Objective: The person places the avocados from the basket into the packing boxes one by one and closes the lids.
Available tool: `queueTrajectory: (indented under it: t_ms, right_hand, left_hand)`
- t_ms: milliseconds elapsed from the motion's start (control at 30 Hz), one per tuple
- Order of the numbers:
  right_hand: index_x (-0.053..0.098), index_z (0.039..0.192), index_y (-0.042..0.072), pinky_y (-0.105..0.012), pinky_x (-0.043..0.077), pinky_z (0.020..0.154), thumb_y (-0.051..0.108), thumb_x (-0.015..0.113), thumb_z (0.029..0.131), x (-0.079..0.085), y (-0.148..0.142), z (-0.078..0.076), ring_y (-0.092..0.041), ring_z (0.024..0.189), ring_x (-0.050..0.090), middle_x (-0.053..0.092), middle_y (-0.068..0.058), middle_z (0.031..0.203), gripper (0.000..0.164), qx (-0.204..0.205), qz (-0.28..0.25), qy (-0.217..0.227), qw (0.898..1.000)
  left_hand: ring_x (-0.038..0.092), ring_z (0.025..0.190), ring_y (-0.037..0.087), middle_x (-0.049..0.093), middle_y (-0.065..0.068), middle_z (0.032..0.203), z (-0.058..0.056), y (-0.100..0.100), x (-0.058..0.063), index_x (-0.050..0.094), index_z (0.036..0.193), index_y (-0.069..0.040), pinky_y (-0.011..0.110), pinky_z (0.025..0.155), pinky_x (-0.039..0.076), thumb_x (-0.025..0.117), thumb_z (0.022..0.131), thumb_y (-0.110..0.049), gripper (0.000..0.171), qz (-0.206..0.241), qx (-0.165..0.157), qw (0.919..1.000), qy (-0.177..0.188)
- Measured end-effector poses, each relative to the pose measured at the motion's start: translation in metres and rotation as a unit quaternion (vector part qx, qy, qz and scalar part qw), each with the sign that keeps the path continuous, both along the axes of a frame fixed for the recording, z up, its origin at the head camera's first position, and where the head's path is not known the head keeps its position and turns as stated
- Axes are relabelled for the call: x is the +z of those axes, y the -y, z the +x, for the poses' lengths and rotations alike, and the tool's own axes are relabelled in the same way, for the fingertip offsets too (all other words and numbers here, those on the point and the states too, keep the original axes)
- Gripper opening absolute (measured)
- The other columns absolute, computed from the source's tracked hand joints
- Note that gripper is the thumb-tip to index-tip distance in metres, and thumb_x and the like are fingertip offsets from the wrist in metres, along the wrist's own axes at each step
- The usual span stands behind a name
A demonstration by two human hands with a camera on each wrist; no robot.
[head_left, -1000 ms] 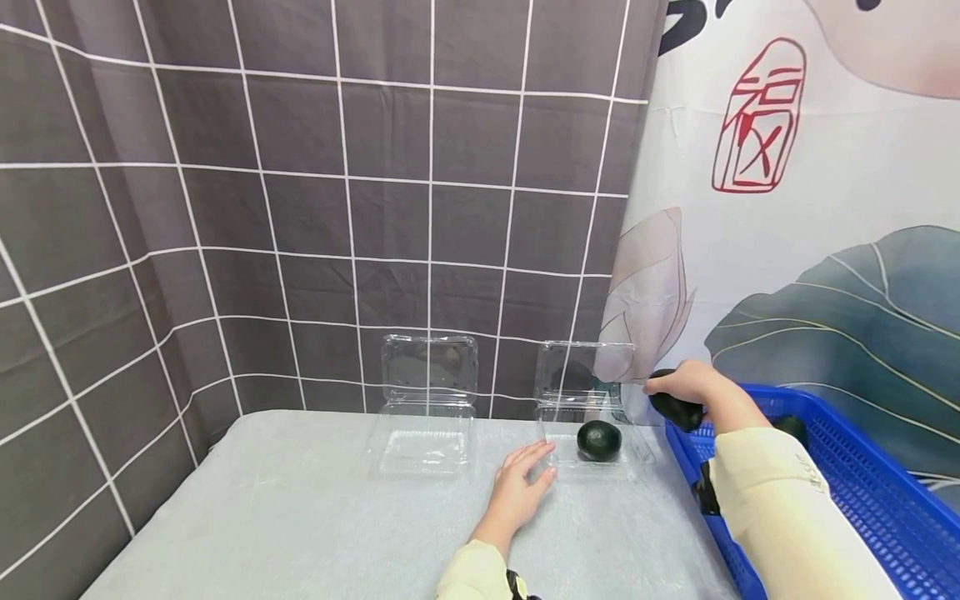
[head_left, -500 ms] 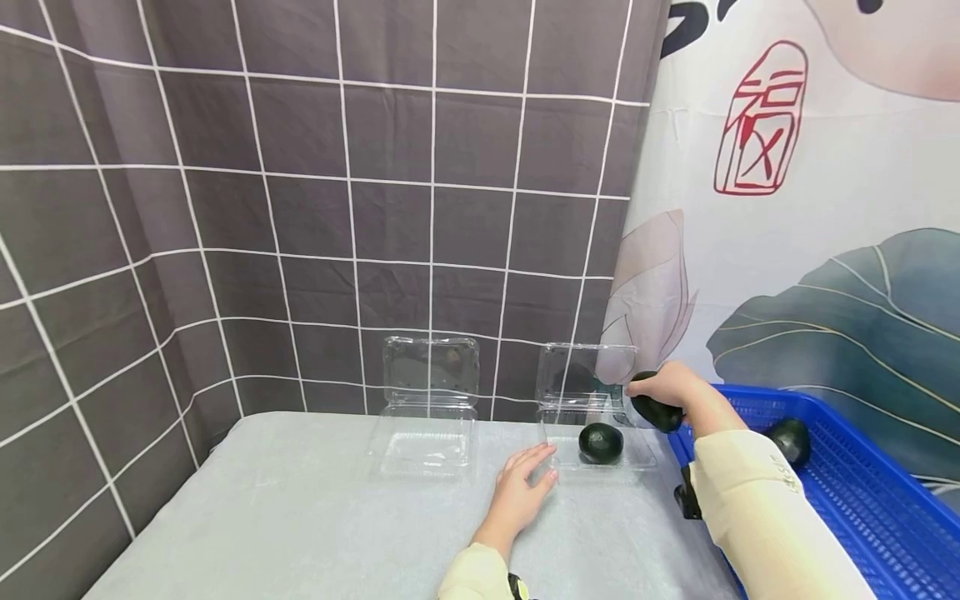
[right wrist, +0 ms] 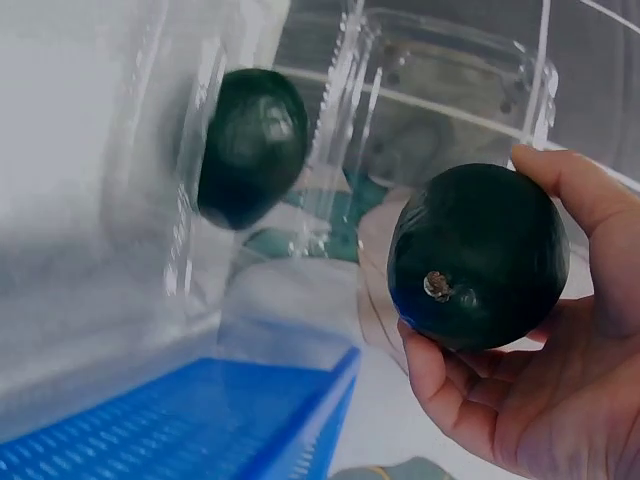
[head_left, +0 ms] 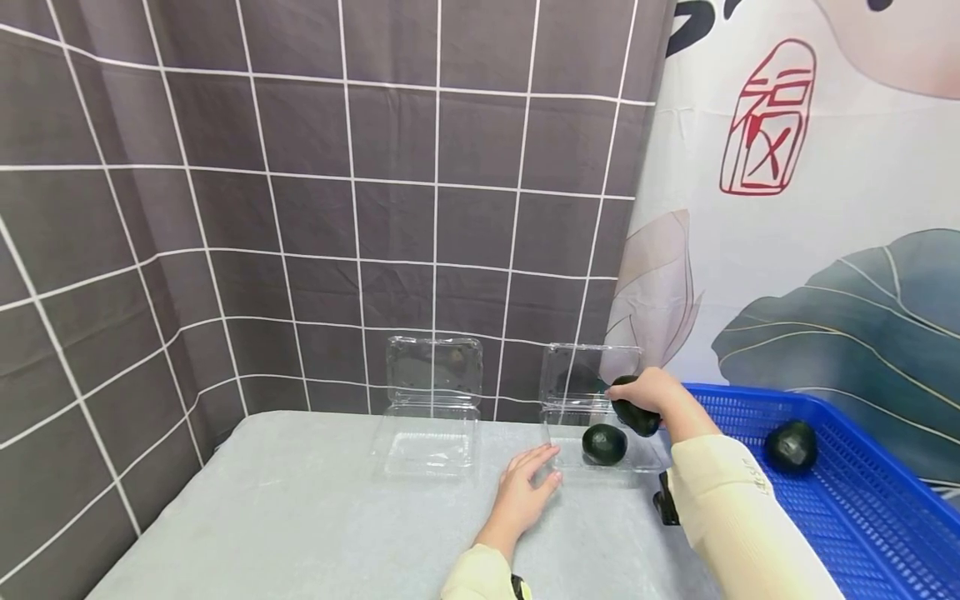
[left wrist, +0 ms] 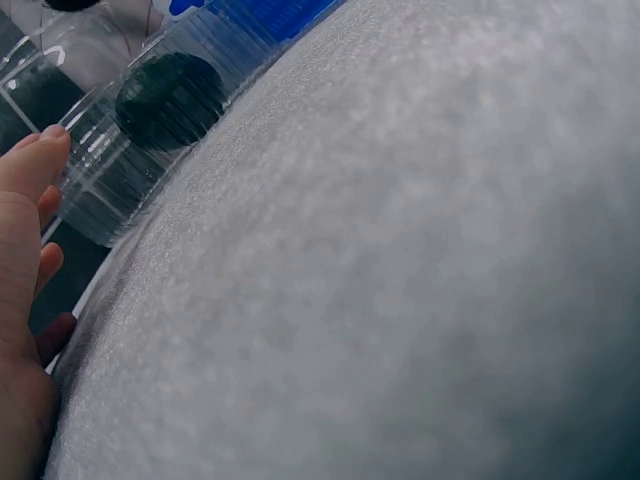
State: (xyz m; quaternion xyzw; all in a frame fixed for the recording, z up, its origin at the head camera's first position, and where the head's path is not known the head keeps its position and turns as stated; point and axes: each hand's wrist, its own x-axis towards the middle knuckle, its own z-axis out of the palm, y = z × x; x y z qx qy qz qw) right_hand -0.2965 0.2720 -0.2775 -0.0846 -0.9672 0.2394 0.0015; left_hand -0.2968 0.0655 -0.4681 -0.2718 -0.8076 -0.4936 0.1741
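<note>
My right hand (head_left: pixel 660 392) grips a dark green avocado (right wrist: pixel 480 255), its stem end showing in the right wrist view. It holds this fruit over the right side of a clear plastic clamshell box (head_left: pixel 562 457), whose lid stands raised at the back. Inside that box lies another avocado (head_left: pixel 604 444). My left hand (head_left: pixel 521 496) is at the box's left side, fingers loosely extended and thumb apart. In the left wrist view the fingertips (left wrist: pixel 52 135) are close to the box wall; whether they touch it I cannot tell.
A second clear clamshell box (head_left: pixel 427 450), lid up, stands to the left on the pale cloth-covered table (head_left: pixel 300 517). At the right is a blue plastic basket (head_left: pixel 862 500) with one avocado (head_left: pixel 791 446) visible in it. Curtains (head_left: pixel 390 217) hang behind.
My right hand has carried its avocado leftward from the basket's edge to above the right box. The avocado in the basket has come into fuller view. My left hand has stayed in place.
</note>
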Motion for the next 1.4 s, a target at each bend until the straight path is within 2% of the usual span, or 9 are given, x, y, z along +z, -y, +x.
queueTrajectory:
  t_ms: [167, 400, 500, 633, 767, 867, 1067, 1267, 1400]
  right_hand:
    - [0.045, 0.112, -0.018, -0.038, 0.052, 0.050, 0.041, 0.064, 0.079, -0.009, 0.012, -0.005, -0.031, 0.073, 0.056, 0.054, -0.026, 0.092, 0.070, -0.010, -0.012, 0.004, 1.000]
    - [0.036, 0.124, -0.021, -0.040, 0.054, 0.053, 0.040, 0.064, 0.079, -0.015, 0.026, -0.010, -0.038, 0.084, 0.057, 0.048, -0.037, 0.113, 0.080, -0.004, -0.013, -0.004, 1.000]
    - [0.037, 0.124, -0.021, -0.045, 0.054, 0.065, 0.041, 0.064, 0.079, -0.016, 0.033, -0.010, -0.043, 0.094, 0.056, 0.047, -0.038, 0.117, 0.081, 0.001, -0.003, -0.013, 1.000]
    - [0.037, 0.126, -0.019, -0.053, 0.045, 0.086, 0.046, 0.063, 0.078, -0.021, 0.038, -0.011, -0.047, 0.109, 0.049, 0.046, -0.038, 0.122, 0.084, 0.000, 0.009, -0.035, 0.999]
    - [0.043, 0.121, -0.017, -0.055, 0.044, 0.086, 0.049, 0.065, 0.076, -0.028, 0.042, -0.013, -0.047, 0.106, 0.050, 0.051, -0.036, 0.116, 0.083, -0.009, 0.012, -0.067, 0.998]
    - [0.044, 0.120, -0.017, -0.055, 0.044, 0.086, 0.046, 0.066, 0.077, -0.033, 0.045, -0.014, -0.048, 0.106, 0.050, 0.051, -0.036, 0.116, 0.079, -0.012, 0.004, -0.082, 0.997]
    - [0.042, 0.122, -0.016, -0.055, 0.043, 0.087, 0.042, 0.065, 0.079, -0.044, 0.051, -0.015, -0.048, 0.107, 0.050, 0.050, -0.037, 0.117, 0.076, -0.003, -0.018, -0.091, 0.996]
    - [0.045, 0.119, -0.014, -0.054, 0.045, 0.082, 0.039, 0.066, 0.079, -0.060, 0.054, -0.019, -0.046, 0.101, 0.052, 0.051, -0.036, 0.112, 0.069, -0.013, -0.032, -0.113, 0.993]
    - [0.047, 0.120, -0.010, -0.055, 0.044, 0.080, 0.040, 0.066, 0.079, -0.069, 0.057, -0.019, -0.044, 0.099, 0.051, 0.052, -0.032, 0.110, 0.067, -0.018, -0.022, -0.115, 0.993]
  left_hand:
    - [0.046, 0.121, 0.023, 0.056, -0.002, 0.129, 0.000, 0.000, -0.001, 0.059, 0.125, -0.018, 0.051, 0.099, 0.033, 0.060, 0.090, -0.028, 0.037, -0.002, 0.003, 0.9999, 0.010]
    - [0.049, 0.115, 0.024, 0.055, 0.004, 0.126, 0.002, 0.000, 0.002, 0.056, 0.129, -0.022, 0.048, 0.097, 0.037, 0.062, 0.088, -0.032, 0.042, 0.007, 0.024, 0.9981, 0.057]
    - [0.051, 0.112, 0.025, 0.054, 0.005, 0.127, 0.001, 0.000, 0.003, 0.056, 0.128, -0.023, 0.047, 0.096, 0.039, 0.062, 0.087, -0.032, 0.042, 0.011, 0.027, 0.9975, 0.064]
    - [0.053, 0.110, 0.025, 0.054, 0.005, 0.126, 0.000, 0.000, 0.002, 0.057, 0.127, -0.023, 0.046, 0.094, 0.041, 0.063, 0.087, -0.032, 0.042, 0.013, 0.031, 0.9975, 0.063]
    - [0.054, 0.109, 0.024, 0.055, 0.005, 0.124, 0.000, -0.001, 0.002, 0.057, 0.126, -0.021, 0.044, 0.093, 0.042, 0.064, 0.086, -0.031, 0.042, 0.013, 0.033, 0.9977, 0.057]
    - [0.053, 0.109, 0.023, 0.055, 0.005, 0.124, 0.000, -0.001, 0.002, 0.057, 0.126, -0.021, 0.044, 0.093, 0.042, 0.064, 0.086, -0.031, 0.042, 0.013, 0.034, 0.9975, 0.060]
    - [0.052, 0.111, 0.023, 0.055, 0.003, 0.125, 0.000, -0.002, 0.002, 0.056, 0.127, -0.022, 0.044, 0.094, 0.041, 0.064, 0.086, -0.032, 0.042, 0.011, 0.032, 0.9973, 0.066]
    - [0.052, 0.111, 0.024, 0.055, 0.004, 0.125, -0.001, -0.001, 0.002, 0.056, 0.127, -0.022, 0.044, 0.093, 0.041, 0.063, 0.087, -0.033, 0.043, 0.007, 0.030, 0.9974, 0.066]
    - [0.050, 0.113, 0.026, 0.055, 0.003, 0.125, 0.000, -0.001, 0.003, 0.055, 0.128, -0.024, 0.046, 0.095, 0.040, 0.063, 0.087, -0.034, 0.043, 0.004, 0.027, 0.9975, 0.065]
